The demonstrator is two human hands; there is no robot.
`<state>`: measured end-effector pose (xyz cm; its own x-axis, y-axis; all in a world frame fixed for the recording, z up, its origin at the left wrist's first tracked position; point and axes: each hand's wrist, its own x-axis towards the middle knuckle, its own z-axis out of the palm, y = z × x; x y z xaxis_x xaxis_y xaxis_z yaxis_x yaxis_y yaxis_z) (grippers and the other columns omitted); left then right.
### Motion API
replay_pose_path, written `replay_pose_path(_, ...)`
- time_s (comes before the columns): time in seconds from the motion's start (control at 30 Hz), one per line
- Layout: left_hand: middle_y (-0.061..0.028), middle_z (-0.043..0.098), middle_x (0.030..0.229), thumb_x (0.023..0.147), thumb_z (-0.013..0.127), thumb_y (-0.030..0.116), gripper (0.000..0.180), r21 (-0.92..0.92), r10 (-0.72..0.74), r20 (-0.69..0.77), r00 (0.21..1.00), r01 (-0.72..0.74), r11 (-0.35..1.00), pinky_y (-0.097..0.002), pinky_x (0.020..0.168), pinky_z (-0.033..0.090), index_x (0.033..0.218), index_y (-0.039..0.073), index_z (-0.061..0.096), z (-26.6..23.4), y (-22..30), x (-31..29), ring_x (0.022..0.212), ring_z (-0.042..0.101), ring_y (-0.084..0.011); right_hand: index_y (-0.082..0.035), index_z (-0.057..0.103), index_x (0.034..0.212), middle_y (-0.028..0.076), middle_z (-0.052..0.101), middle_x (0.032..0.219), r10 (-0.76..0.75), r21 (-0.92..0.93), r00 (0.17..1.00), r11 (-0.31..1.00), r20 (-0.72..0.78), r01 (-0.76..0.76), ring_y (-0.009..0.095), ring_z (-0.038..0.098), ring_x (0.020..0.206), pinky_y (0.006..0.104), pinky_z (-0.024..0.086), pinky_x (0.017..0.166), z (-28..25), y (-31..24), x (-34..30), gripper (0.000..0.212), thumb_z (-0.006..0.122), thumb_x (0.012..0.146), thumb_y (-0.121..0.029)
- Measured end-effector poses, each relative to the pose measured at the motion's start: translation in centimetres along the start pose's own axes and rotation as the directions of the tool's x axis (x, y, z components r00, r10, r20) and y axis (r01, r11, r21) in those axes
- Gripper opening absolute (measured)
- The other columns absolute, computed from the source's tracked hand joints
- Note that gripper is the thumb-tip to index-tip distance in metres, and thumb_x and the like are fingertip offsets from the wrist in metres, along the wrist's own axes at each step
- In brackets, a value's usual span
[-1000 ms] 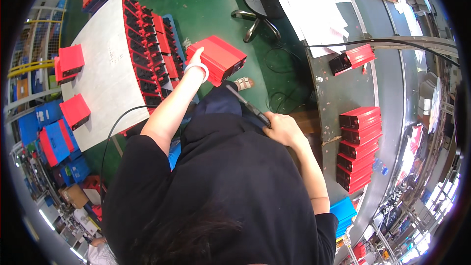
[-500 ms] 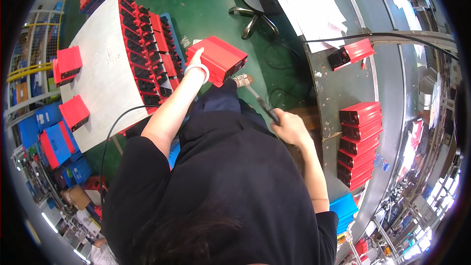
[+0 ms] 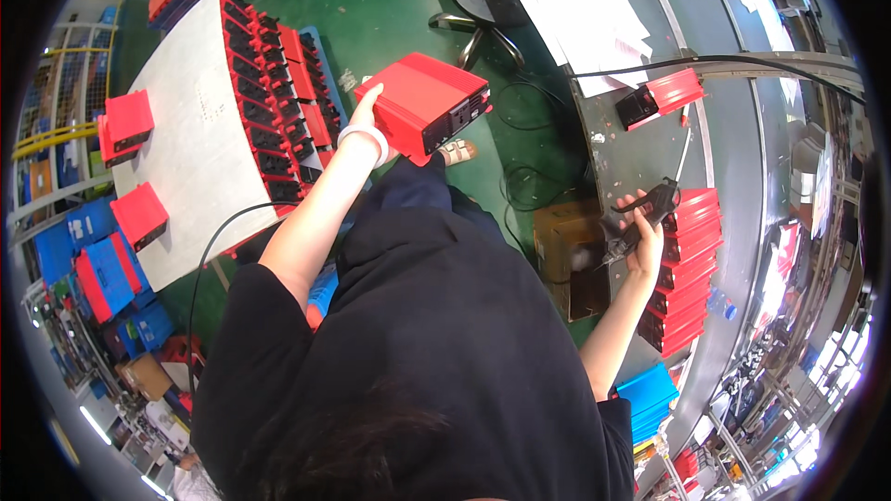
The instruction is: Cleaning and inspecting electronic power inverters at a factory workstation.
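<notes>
My left hand [image 3: 368, 121], with a white band at the wrist, grips the left side of a red power inverter [image 3: 418, 97], thumb on top. Its black end panel with a socket faces right, and I hold it above the floor in front of my legs. Over the right bench, my right hand [image 3: 647, 246] is curled loosely around a black air blow gun [image 3: 657, 204]. The gun's thin metal nozzle points away from me. Right beside that hand stands a stack of red inverter cases [image 3: 691, 269] on the bench.
On the left, a white-topped table [image 3: 186, 148] carries rows of red and black units [image 3: 269, 83] and several red boxes [image 3: 128, 121]. The right bench [image 3: 617, 162] holds papers [image 3: 594, 23], another red unit [image 3: 673, 93] and blue cases [image 3: 650, 399]. A cardboard box [image 3: 561, 232] sits beside it.
My right hand has swung right with the blow gun, from in front of my body to over the bench. The inverter has moved slightly right and turned, showing more of its end panel.
</notes>
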<state>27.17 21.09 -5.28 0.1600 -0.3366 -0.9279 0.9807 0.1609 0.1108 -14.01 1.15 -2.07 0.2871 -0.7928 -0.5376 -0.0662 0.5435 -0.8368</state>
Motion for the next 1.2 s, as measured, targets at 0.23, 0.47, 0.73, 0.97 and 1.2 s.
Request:
replay_pose_path(0.23, -0.0037, 0.062, 0.118, 0.075, 0.072, 0.043, 0.051, 0.046, -0.013, -0.029, 1.0, 0.014, 0.999, -0.0446, 0.098, 0.041, 0.114, 0.013, 0.06, 2.4, -1.1, -2.6, 0.109, 0.058, -0.0247, -0.007, 0.048, 0.105, 0.013, 0.062, 0.104, 0.025, 0.226, 0.972, 0.974, -0.234, 0.029, 0.027, 0.066, 0.095, 0.0273, 0.049, 0.062, -5.0, 3.5, 6.7, 0.024, 0.062, 0.085, -0.002)
replay_pose_path(0.47, -0.007, 0.057, 0.125, 0.08, 0.064, 0.044, 0.056, 0.199, -0.062, 0.185, 0.981, 0.025, 0.98, -0.0467, 0.102, 0.038, 0.125, 0.011, 0.052, 0.9, -0.3, -1.1, 0.115, 0.053, -0.0281, -0.005, 0.058, 0.084, 0.007, 0.058, 0.064, 0.001, 0.079, 0.958, 0.997, -0.288, 0.022, 0.019, 0.055, 0.059, 0.0321, 0.044, 0.06, -4.4, 6.8, 12.6, 0.007, 0.064, 0.081, -0.008)
replay_pose_path(0.73, -0.0107, 0.057, 0.124, 0.087, 0.06, 0.038, 0.053, 0.327, 0.047, 0.318, 0.947, -0.156, 0.932, -0.0423, 0.1, 0.042, 0.126, 0.004, 0.049, 2.2, -0.2, -2.0, 0.115, 0.053, -0.0264, -0.002, 0.056, 0.082, 0.006, 0.058, 0.064, -0.029, 0.112, 0.812, 0.987, -0.583, 0.116, 0.017, 0.056, 0.048, 0.0292, 0.045, 0.043, -3.9, 7.3, 17.1, 0.01, 0.066, 0.082, -0.005)
replay_pose_path(0.97, -0.0101, 0.059, 0.12, 0.084, 0.065, 0.029, 0.051, 0.468, 0.033, 0.445, 0.895, -0.264, 0.843, -0.0405, 0.095, 0.045, 0.125, 0.004, 0.049, 3.4, -1.7, -0.5, 0.11, 0.057, -0.0257, 0.009, 0.047, 0.11, 0.027, 0.056, 0.109, -0.322, -0.536, 0.521, 0.775, -0.791, -0.336, 0.038, 0.052, 0.109, 0.0432, 0.041, 0.094, -4.8, 6.2, 19.0, 0.052, 0.067, 0.079, -0.027)
replay_pose_path(1.2, -0.0113, 0.061, 0.114, 0.085, 0.061, 0.022, 0.043, 0.576, -0.055, 0.478, 0.877, -0.265, 0.773, -0.038, 0.095, 0.044, 0.122, 0.002, 0.051, 6.6, -5.8, -1.4, 0.105, 0.059, -0.0237, 0.005, 0.047, 0.111, 0.025, 0.051, 0.105, -0.546, -0.652, 0.395, 0.727, -0.739, -0.216, 0.039, 0.052, 0.101, 0.0435, 0.044, 0.087, -3.2, 6.4, 17.7, 0.029, 0.05, 0.084, -0.006)
